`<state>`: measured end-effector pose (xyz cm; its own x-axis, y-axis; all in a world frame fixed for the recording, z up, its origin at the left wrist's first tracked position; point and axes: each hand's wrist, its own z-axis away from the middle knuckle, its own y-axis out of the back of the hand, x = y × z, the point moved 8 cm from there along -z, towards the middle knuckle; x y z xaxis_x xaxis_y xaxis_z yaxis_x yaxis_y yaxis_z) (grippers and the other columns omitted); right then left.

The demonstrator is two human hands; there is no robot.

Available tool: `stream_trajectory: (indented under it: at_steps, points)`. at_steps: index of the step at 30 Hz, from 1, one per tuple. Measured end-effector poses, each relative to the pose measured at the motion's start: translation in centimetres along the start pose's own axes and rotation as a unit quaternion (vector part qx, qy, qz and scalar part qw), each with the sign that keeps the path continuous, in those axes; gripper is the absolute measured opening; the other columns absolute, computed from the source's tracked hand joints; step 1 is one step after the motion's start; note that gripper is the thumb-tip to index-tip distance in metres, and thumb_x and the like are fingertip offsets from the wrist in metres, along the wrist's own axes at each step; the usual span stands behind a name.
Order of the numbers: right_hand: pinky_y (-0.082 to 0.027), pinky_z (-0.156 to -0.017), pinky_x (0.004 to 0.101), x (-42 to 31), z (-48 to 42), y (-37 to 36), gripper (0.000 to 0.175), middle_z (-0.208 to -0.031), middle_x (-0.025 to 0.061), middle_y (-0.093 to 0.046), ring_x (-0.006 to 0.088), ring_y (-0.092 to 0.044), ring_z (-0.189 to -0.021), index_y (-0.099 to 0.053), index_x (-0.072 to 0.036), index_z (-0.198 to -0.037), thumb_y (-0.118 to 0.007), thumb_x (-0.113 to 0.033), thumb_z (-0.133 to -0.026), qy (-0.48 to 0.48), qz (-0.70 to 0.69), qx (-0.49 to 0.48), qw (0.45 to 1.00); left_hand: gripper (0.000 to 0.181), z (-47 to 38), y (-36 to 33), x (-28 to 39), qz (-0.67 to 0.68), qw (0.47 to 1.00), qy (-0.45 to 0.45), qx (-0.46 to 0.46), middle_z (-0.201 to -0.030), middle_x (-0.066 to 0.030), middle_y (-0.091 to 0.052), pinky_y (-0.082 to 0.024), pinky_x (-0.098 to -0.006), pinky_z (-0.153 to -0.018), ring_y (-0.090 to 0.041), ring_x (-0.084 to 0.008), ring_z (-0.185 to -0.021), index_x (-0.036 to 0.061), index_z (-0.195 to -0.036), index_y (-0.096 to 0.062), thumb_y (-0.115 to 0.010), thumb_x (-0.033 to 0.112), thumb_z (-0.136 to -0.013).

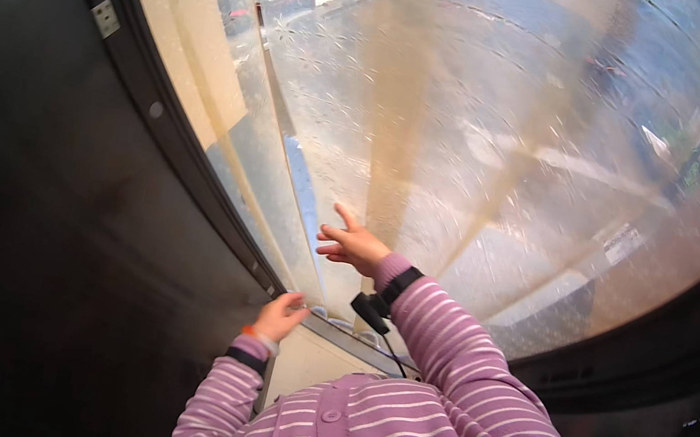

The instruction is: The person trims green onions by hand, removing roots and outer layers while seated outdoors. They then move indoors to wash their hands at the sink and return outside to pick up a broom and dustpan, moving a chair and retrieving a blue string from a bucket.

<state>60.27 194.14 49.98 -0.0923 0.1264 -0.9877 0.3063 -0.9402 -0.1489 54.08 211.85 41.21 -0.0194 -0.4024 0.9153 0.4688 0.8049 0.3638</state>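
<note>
A clear plastic door curtain (pixel 479 191) with embossed flower patterns hangs before me. My right hand (pixel 356 246) is raised in front of it, fingers spread and nothing in them. Beside that hand runs the upright edge of a curtain panel (pixel 301 176), bluish along its lower part; whether the fingers touch it is unclear. My left hand (pixel 281 318) is lower, near the foot of the dark door frame (pixel 193 157). Its thumb and fingers are slightly apart, with no object visible between them. Contact with the frame or curtain cannot be made out.
A dark door leaf (pixel 81 208) fills the left, with a metal plate (pixel 106 18) on the frame's edge. Below the hands lies a pale floor (pixel 319 359). A black device (pixel 370 311) with a cord hangs at my right wrist. Paved ground shows through the curtain.
</note>
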Motion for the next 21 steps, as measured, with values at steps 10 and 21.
stream_trajectory:
  at_steps: [10,21]
  points:
    - [-0.047,-0.075,0.0327,-9.8,6.2,32.6,0.067,-0.118,0.0151,-0.051,0.0199,-0.060,-0.087,-0.009,-0.030,-0.141,-0.052,-0.028,-0.089,0.109,-0.168,0.360,0.911,0.050,-24.2,-10.4,5.4,-0.056,0.982,-0.031,-0.180,-0.115,-0.0148,-0.056,-0.047,-0.0333,-0.082,-0.059,-0.0251,-0.097,0.0063,-0.119,-0.050,-0.064,0.033,-0.078]
    - [-0.044,-0.085,0.0293,-23.2,9.3,52.0,0.062,-0.128,0.0173,-0.044,0.0173,-0.059,-0.091,-0.009,-0.027,-0.141,-0.048,-0.028,-0.092,0.272,-0.011,0.524,0.807,0.047,-45.5,5.7,-3.4,-0.052,0.950,0.253,0.177,-0.110,-0.0126,-0.060,-0.045,-0.0331,-0.086,-0.057,-0.0232,-0.101,0.0056,-0.112,-0.055,-0.066,0.033,-0.076]
